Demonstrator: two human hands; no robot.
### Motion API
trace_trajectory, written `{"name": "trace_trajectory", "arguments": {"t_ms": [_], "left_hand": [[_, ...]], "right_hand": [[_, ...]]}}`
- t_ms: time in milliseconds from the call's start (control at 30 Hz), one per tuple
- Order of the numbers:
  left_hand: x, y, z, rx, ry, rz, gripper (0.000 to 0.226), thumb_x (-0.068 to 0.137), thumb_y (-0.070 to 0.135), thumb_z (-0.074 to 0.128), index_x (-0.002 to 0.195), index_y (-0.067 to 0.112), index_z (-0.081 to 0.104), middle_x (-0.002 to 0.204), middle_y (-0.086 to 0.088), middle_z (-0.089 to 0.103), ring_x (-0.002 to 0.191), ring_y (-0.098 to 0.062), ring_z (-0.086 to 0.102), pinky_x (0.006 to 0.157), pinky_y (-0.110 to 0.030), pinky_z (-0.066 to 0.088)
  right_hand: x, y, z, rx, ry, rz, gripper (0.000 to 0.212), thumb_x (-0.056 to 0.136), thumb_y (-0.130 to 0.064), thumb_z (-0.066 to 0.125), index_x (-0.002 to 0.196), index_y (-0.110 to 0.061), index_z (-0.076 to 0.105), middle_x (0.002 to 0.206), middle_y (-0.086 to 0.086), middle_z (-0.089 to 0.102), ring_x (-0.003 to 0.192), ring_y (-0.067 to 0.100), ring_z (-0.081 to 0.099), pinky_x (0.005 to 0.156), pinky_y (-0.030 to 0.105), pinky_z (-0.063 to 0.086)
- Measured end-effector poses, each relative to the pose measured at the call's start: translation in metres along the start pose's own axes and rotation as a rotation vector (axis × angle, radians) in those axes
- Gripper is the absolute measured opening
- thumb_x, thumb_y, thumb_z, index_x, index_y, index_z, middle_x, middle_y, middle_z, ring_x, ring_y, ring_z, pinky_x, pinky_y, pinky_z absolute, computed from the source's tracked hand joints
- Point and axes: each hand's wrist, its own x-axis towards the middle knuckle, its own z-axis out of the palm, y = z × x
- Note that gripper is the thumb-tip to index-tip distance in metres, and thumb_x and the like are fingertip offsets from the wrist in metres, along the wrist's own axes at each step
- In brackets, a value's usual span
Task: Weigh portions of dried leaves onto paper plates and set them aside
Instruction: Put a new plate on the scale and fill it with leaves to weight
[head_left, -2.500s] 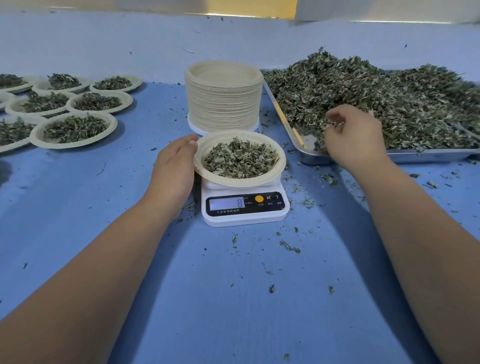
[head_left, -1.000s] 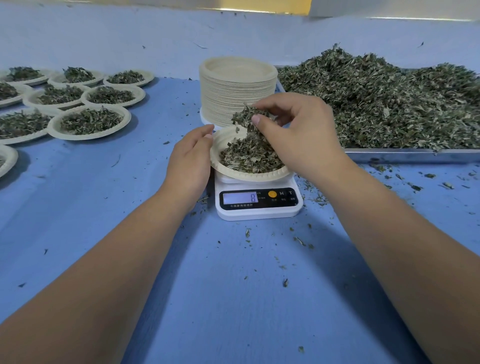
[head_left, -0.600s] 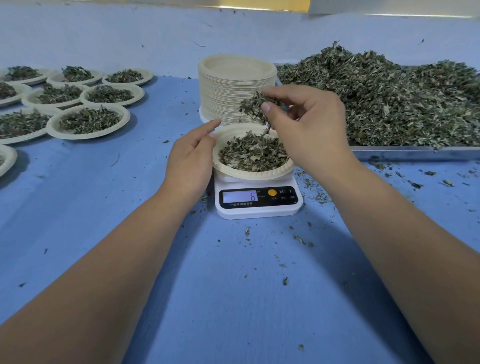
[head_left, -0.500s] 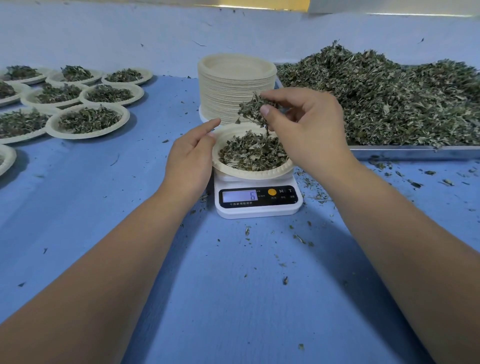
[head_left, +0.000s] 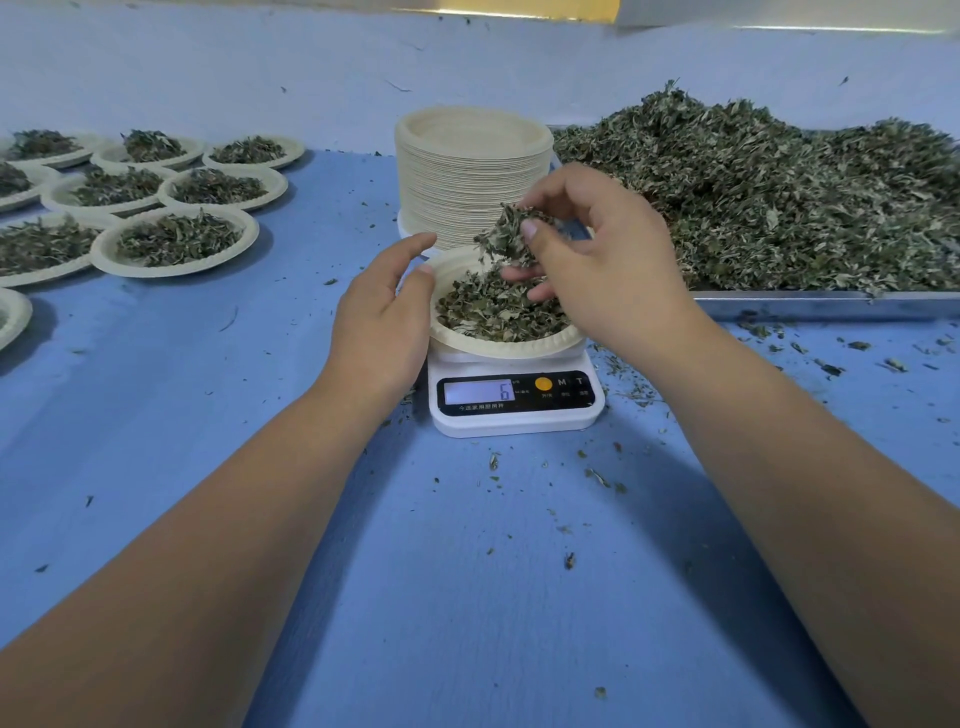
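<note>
Your right hand (head_left: 608, 270) is pinching a clump of dried leaves (head_left: 506, 236) above the plate (head_left: 519, 345) on the scale (head_left: 519, 410), your left hand (head_left: 382, 317) is resting loose-fingered against its rim, and while filled plates (head_left: 176, 241) are sitting far left, a tall stack (head_left: 470, 176) and heaped tray (head_left: 779, 304) are waiting.

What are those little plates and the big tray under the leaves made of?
The stack of plates: probably pressed paper pulp, matte cream, with fluted rims. The tray: looks like metal, perhaps stainless steel, its front edge grey and shiny.
</note>
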Motion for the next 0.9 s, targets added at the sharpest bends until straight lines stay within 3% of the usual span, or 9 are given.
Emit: {"name": "trace_trajectory", "arguments": {"t_ms": [67, 167, 267, 333, 467, 600, 733, 833, 900], "left_hand": [[-0.002, 0.003, -0.001, 0.016, 0.0, 0.04, 0.04, 0.096, 0.035, 0.046, 0.132, 0.041, 0.063, 0.107, 0.026, 0.063, 0.1, 0.019, 0.055, 0.092, -0.007, 0.042], [-0.005, 0.01, 0.0, 0.042, -0.004, 0.088, 0.035, 0.096, 0.037, 0.052, 0.128, 0.046, 0.062, 0.088, 0.024, 0.06, 0.075, 0.016, 0.053, 0.077, -0.003, 0.041], [-0.009, 0.017, 0.001, 0.035, -0.05, 0.142, 0.046, 0.091, 0.037, 0.063, 0.137, 0.035, 0.061, 0.118, 0.026, 0.065, 0.112, 0.019, 0.055, 0.104, -0.012, 0.041], [-0.012, 0.022, 0.003, 0.009, -0.077, 0.181, 0.05, 0.089, 0.03, 0.07, 0.138, 0.028, 0.061, 0.126, 0.02, 0.066, 0.122, 0.012, 0.056, 0.109, -0.02, 0.044], [-0.017, 0.027, 0.008, 0.007, -0.04, 0.243, 0.033, 0.089, 0.016, 0.076, 0.115, 0.036, 0.07, 0.105, 0.03, 0.073, 0.11, 0.01, 0.064, 0.097, -0.014, 0.05], [-0.016, 0.031, 0.008, 0.029, 0.023, 0.285, 0.038, 0.088, 0.016, 0.078, 0.096, 0.052, 0.067, 0.087, 0.042, 0.068, 0.097, 0.015, 0.066, 0.088, -0.007, 0.049], [-0.011, 0.022, 0.007, 0.042, 0.065, 0.266, 0.024, 0.089, 0.021, 0.078, 0.097, 0.043, 0.072, 0.084, 0.04, 0.068, 0.095, 0.014, 0.066, 0.088, -0.01, 0.05], [-0.007, 0.019, 0.006, 0.124, 0.04, 0.224, 0.021, 0.094, 0.027, 0.073, 0.114, 0.032, 0.077, 0.11, 0.024, 0.073, 0.119, 0.007, 0.061, 0.106, -0.018, 0.045], [-0.005, 0.019, 0.007, 0.249, -0.08, 0.213, 0.03, 0.1, 0.03, 0.064, 0.13, 0.031, 0.069, 0.139, 0.012, 0.063, 0.145, -0.006, 0.04, 0.121, -0.029, 0.03]], "right_hand": [[-0.001, 0.0, 0.0, -0.004, -0.013, 0.007, 0.021, 0.098, -0.006, 0.059, 0.094, -0.026, 0.062, 0.11, 0.011, 0.064, 0.069, 0.014, 0.076, 0.052, 0.024, 0.056], [-0.001, 0.001, 0.0, -0.025, -0.029, 0.022, 0.016, 0.096, -0.006, 0.063, 0.096, -0.022, 0.066, 0.108, 0.01, 0.066, 0.069, 0.011, 0.075, 0.051, 0.021, 0.055], [-0.002, 0.001, 0.002, -0.041, -0.046, 0.0, 0.014, 0.094, -0.007, 0.068, 0.099, -0.02, 0.068, 0.104, 0.005, 0.068, 0.065, 0.007, 0.073, 0.057, 0.028, 0.059], [-0.001, 0.001, 0.003, -0.073, -0.058, -0.009, 0.015, 0.091, -0.009, 0.071, 0.102, -0.019, 0.071, 0.1, -0.001, 0.069, 0.056, 0.003, 0.066, 0.065, 0.035, 0.062], [-0.001, 0.0, 0.004, -0.087, -0.07, -0.002, 0.016, 0.089, -0.009, 0.072, 0.103, -0.018, 0.074, 0.087, -0.011, 0.069, 0.052, 0.007, 0.052, 0.072, 0.048, 0.06], [-0.002, 0.001, 0.002, -0.095, -0.054, -0.03, 0.015, 0.088, -0.009, 0.073, 0.1, -0.019, 0.074, 0.065, -0.021, 0.064, 0.054, 0.019, 0.061, 0.07, 0.048, 0.06], [0.001, 0.002, 0.0, -0.05, 0.009, -0.036, 0.018, 0.089, -0.005, 0.072, 0.097, -0.021, 0.072, 0.083, -0.006, 0.074, 0.07, 0.021, 0.074, 0.072, 0.05, 0.06], [0.006, 0.006, -0.006, 0.02, 0.092, -0.031, 0.019, 0.091, -0.002, 0.069, 0.098, -0.019, 0.07, 0.089, -0.003, 0.074, 0.075, 0.018, 0.076, 0.071, 0.044, 0.062], [0.008, 0.009, -0.01, 0.028, 0.118, -0.027, 0.017, 0.091, -0.002, 0.068, 0.102, -0.014, 0.071, 0.09, -0.003, 0.073, 0.075, 0.013, 0.075, 0.069, 0.035, 0.06]]}}
